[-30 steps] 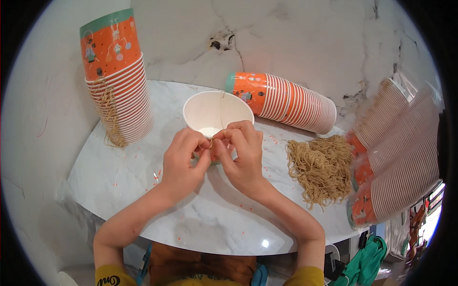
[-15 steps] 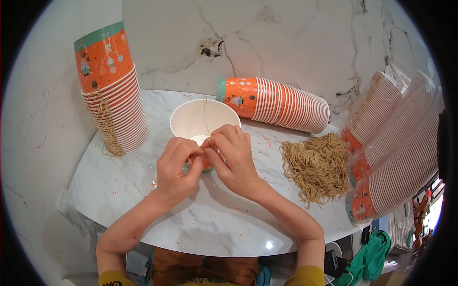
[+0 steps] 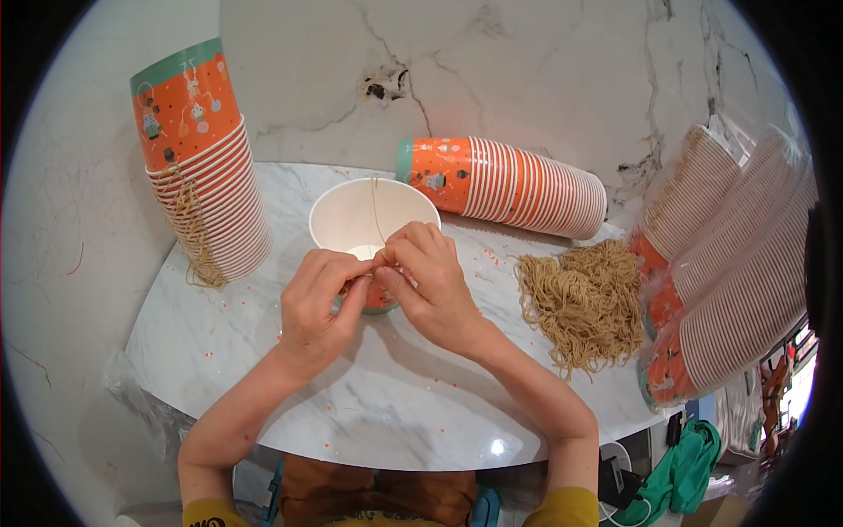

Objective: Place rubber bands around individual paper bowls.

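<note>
A white-lined paper bucket (image 3: 344,211) with an orange and green outside stands before me on the table, its mouth tilted toward me. A thin beige string (image 3: 376,209) runs from its far rim down the inside to my fingers. My left hand (image 3: 319,303) and my right hand (image 3: 432,279) meet at the bucket's near rim, both closed in a pinch with fingertips touching. They grip the string's end there, though the fingers mostly hide it. Right of my hands lies a loose heap of beige strings (image 3: 584,307).
At the left rises a tall stack of nested orange buckets (image 3: 209,193) with strings hanging down its side. Another stack (image 3: 518,186) lies along the back wall. Plastic-wrapped stacks (image 3: 738,299) lean at the right. Small orange scraps dot the marble-patterned table (image 3: 395,422).
My fingertips have drawn closer together at the near rim, with my left hand shifting slightly left. The bucket and the stacks stay in place.
</note>
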### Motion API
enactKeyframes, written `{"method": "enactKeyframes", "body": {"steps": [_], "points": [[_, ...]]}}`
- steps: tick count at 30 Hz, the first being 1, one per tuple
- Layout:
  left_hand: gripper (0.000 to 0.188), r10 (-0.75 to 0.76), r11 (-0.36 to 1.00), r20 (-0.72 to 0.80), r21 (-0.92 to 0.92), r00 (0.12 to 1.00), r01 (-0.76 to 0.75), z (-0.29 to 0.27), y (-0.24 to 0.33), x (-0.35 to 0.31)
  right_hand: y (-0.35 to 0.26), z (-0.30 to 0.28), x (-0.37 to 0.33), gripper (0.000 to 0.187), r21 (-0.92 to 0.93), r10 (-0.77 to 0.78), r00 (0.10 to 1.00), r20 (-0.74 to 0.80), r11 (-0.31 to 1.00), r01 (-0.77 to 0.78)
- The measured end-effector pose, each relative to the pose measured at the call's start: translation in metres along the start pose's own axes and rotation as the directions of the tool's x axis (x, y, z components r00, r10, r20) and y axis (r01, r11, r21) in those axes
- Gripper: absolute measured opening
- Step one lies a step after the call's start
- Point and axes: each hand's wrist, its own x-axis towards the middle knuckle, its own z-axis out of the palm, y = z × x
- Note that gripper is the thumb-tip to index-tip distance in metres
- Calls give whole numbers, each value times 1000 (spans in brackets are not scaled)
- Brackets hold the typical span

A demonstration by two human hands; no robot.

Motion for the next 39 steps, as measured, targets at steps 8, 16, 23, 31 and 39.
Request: {"method": "enactKeyframes", "body": {"steps": [8, 16, 23, 31, 39], "points": [[20, 49, 991, -37, 130, 998, -43, -3, -1, -2, -6, 1, 1, 5, 17, 8, 1000, 28, 1000, -8], [9, -387, 900, 23, -207, 922, 383, -8, 12, -4, -12, 10, -3, 13, -260, -306, 942, -135, 929, 264], [6, -677, 466, 316, -514, 664, 720, -23, 20, 2, -11, 19, -8, 19, -317, -330, 924, -192, 912, 260], [14, -721, 232, 419, -604, 552, 762, -26, 11, 0, -7, 20, -9, 24, -290, -321, 930, -176, 920, 263], [11, -654, 325, 399, -618, 642, 716, -26, 10, -2, -8, 17, -6, 25, -267, -327, 932, -157, 922, 279]]}}
